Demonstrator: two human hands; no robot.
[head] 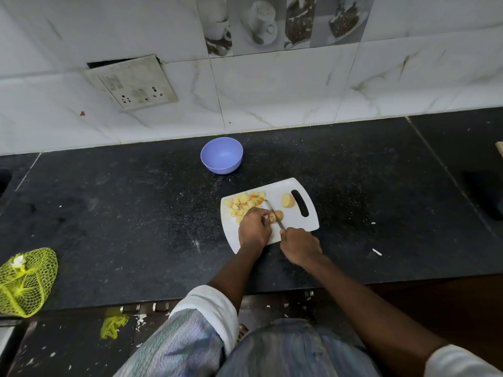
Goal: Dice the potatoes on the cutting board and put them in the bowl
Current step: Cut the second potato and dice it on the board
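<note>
In the head view, a white cutting board [295, 225] is seen lying flat on a black stone counter [136, 213]; all places below are given relative to this board. On the board's left part a heap of yellow potato cubes [243, 204] is gathered. Near the board's slotted handle, on its right part, a potato half [288, 200] is set apart from the rest. In the board's middle a smaller potato piece [277, 215] is held down by the left hand [254, 229], whose fingers are curled over it and pinch it against the board. A knife [274, 214] is gripped by the right hand [299, 244] at the board's near edge, the fingers wrapped closed around the handle; the blade is laid across the held piece, its tip pointing toward the cubes.

Beyond the board's far left corner, well apart from it, a lilac bowl [221, 158] stands upright on the counter, with nothing visible inside. Far to the board's left, at the counter's near edge, a yellow mesh bag [25, 281] is seen. Behind the board, a tiled wall [272, 91] carries a switch plate [130, 81] up and to the left.
</note>
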